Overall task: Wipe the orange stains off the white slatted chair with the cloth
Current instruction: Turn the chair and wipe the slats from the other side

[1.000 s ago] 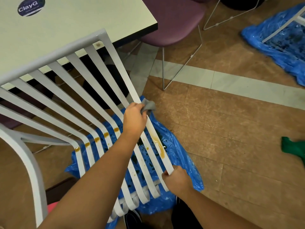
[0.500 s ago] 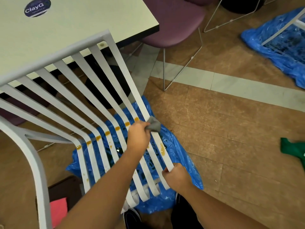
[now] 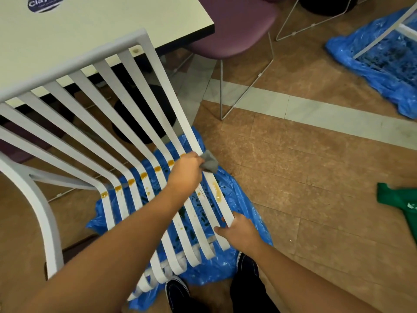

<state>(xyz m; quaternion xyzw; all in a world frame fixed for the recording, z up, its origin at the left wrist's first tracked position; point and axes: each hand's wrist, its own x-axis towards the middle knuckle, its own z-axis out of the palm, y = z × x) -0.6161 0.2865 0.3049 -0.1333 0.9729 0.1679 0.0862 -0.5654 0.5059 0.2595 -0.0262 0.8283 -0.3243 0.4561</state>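
Observation:
The white slatted chair (image 3: 94, 105) stands tilted over a blue plastic sheet. Orange stains (image 3: 143, 175) run in a row across the bend of its slats, and a longer orange smear (image 3: 217, 192) lies on the rightmost slat. My left hand (image 3: 186, 171) is shut on a small grey cloth (image 3: 210, 163) and presses it against the rightmost slat just above the smear. My right hand (image 3: 239, 231) grips the lower end of that same slat near the seat's front edge.
A pale table (image 3: 90, 26) with a round sticker stands behind the chair. A purple chair (image 3: 234, 26) on wire legs is at the top middle. More blue sheeting (image 3: 372, 57) lies top right, a green cloth (image 3: 401, 199) on the floor at right. My shoes (image 3: 178, 294) are below.
My left hand slid the grey cloth down the rightmost slat, then back up a little to the bend. My right hand kept its grip on the slat's lower end.

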